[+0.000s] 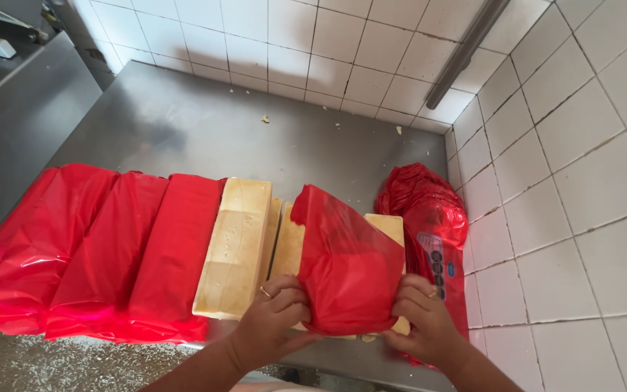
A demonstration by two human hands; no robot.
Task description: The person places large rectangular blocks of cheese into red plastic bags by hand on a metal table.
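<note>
1. The left hand is closed on the lower left edge of a red plastic bag, fingers curled over the film, a ring on one finger.
2. The right hand grips the lower right edge of the same bag, thumb and fingers pinching it; it too wears a ring.
3. The bag stands up between the two hands at the near edge of the steel desk, pulled over the near end of a pale loaf, whose far end shows behind the bag.
4. Just left of it lie two more bare loaves, a broad one and a narrower one whose near end meets the bag; the two lie side by side.
5. Further left, three loaves already wrapped in red bags lie in a row, touching one another.
6. A stack of red bags rests at the right, against the white tiled wall.
7. Crumbs are scattered on the desk.
</note>
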